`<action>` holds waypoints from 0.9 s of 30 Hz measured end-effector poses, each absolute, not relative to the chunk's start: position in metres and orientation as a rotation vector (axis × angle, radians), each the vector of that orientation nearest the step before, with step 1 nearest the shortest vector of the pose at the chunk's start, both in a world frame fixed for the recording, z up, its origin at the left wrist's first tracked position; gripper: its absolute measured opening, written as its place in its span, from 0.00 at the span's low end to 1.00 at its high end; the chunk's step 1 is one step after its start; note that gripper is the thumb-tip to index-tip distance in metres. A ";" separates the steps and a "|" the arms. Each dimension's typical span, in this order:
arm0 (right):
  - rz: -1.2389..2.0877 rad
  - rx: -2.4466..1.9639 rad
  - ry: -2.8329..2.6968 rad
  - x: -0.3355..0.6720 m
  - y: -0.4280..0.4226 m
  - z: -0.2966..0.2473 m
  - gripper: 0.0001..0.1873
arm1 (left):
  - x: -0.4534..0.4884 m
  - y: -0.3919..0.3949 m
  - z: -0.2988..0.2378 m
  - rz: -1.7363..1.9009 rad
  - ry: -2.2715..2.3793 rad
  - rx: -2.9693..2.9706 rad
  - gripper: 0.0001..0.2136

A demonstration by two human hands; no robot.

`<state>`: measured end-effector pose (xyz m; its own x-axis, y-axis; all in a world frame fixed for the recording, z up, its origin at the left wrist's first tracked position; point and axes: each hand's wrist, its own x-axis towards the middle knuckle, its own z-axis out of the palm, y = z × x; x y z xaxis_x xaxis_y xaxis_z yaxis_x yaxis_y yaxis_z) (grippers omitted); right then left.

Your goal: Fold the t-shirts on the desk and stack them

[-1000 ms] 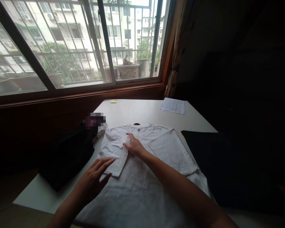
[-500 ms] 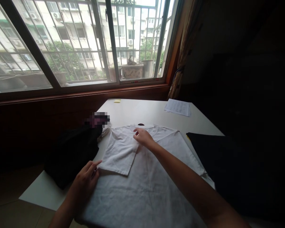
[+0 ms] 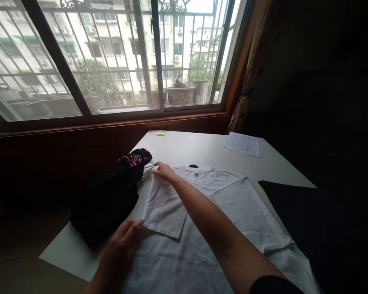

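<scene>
A white T-shirt (image 3: 199,228) lies spread on the white table with its collar away from me. Its left sleeve (image 3: 165,212) is folded in over the body. At the lower outer corner of that sleeve, my left hand (image 3: 124,239) is closed, pinching the hem between thumb and fingers. My right hand (image 3: 164,171) reaches across the shirt and pinches the shoulder corner, its fingertips close to a dark garment with pink lettering (image 3: 113,192). My right forearm covers part of the shirt front.
On the right of the table (image 3: 190,145) lies dark folded cloth (image 3: 291,212) with a yellow edge. Papers (image 3: 243,144) and a yellow sticky note (image 3: 161,133) sit at the far side. Beyond stands a barred window (image 3: 119,61) with a curtain (image 3: 248,81) beside it.
My right hand has moved left from near the collar to the shirt's shoulder corner. My left hand stays at the sleeve hem. The whole view has shifted slightly.
</scene>
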<state>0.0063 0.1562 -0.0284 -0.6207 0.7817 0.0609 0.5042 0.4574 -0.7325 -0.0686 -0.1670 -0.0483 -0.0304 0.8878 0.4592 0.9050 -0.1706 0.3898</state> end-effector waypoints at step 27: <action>0.436 -0.713 -2.451 0.025 0.123 -0.046 0.18 | -0.090 -0.180 -0.053 -0.786 -2.097 -2.193 0.16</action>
<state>0.0253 0.1233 -0.0465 -0.7111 0.5710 0.4102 0.3944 0.8069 -0.4397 -0.0903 -0.1802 -0.0533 -0.0209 0.9343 0.3559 0.9381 -0.1048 0.3302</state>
